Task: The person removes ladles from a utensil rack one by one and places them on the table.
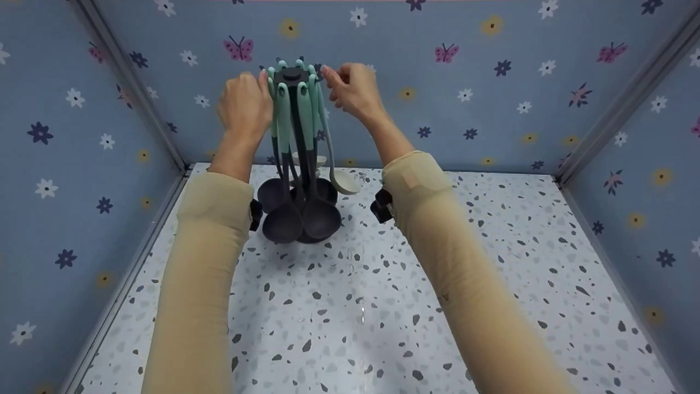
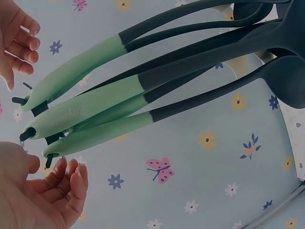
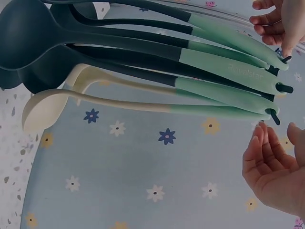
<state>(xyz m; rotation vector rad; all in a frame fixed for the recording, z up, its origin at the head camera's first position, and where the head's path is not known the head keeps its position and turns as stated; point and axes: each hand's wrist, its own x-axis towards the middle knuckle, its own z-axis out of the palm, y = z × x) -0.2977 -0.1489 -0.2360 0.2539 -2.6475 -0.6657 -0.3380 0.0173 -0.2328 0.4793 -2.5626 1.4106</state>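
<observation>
A rotating-style rack [image 1: 291, 75] with a dark top and hooks carries several kitchen utensils with mint-green handles. Dark ladles [image 1: 321, 219] hang at its front. On the right side hangs a cream ladle [image 1: 345, 183], its bowl clear in the right wrist view. My left hand [image 1: 246, 104] is at the rack's left side, fingertips close by a hook and the handle end of a dark utensil [image 2: 105, 131]. Across from it, my right hand [image 1: 354, 90] has loosely curved fingers right at the top of the cream ladle's handle [image 3: 214, 111], thumb apart from them.
The rack stands on a white speckled tabletop [image 1: 361, 306] near the back. Blue flowered panels [image 1: 415, 115] enclose the back and both sides, with metal strips [image 1: 131, 82] along the corners. A dark wrist device [image 1: 382, 206] sits on the right sleeve.
</observation>
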